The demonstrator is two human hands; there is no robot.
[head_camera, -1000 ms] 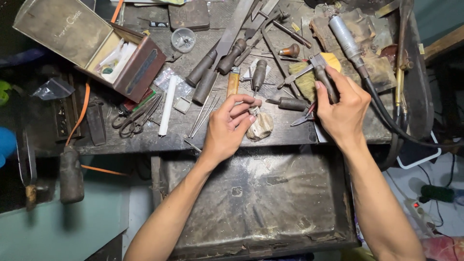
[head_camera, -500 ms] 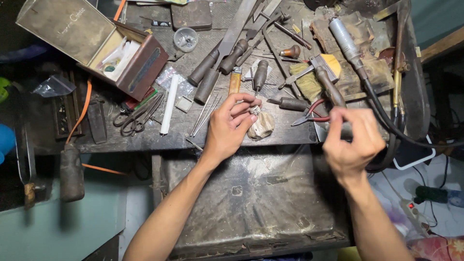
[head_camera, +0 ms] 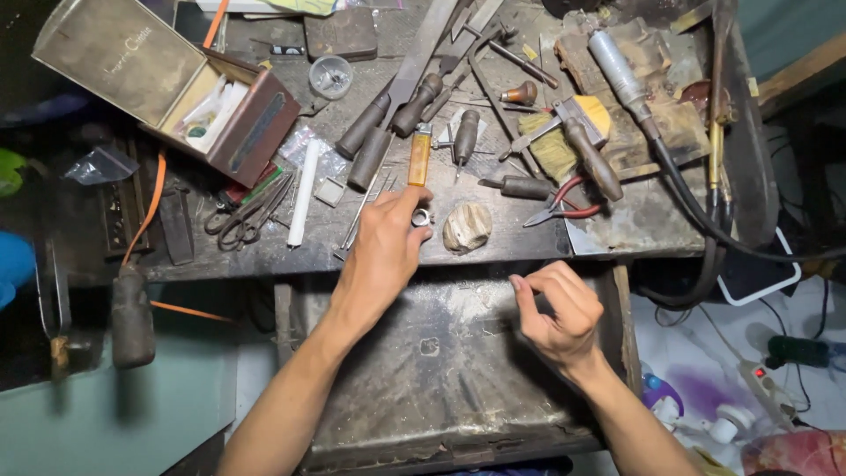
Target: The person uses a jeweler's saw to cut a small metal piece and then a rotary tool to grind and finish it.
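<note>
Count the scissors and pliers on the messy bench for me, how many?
2. One pair of dark metal scissors lies left of the left hand; one pair of red-handled pliers lies right of the pale stone lump. More may hide among the clutter.

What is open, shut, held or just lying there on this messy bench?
Left hand: pinching a small metal ring at the bench edge.
Right hand: curled over the tray, fingertips pinched; what it holds is too small to tell.
Box: open, lid tipped back.
Scissors: lying flat, blades shut.
Pliers: lying, red handles spread.
Lighter: lying, unlit.
Stone: resting beside the ring.
</note>
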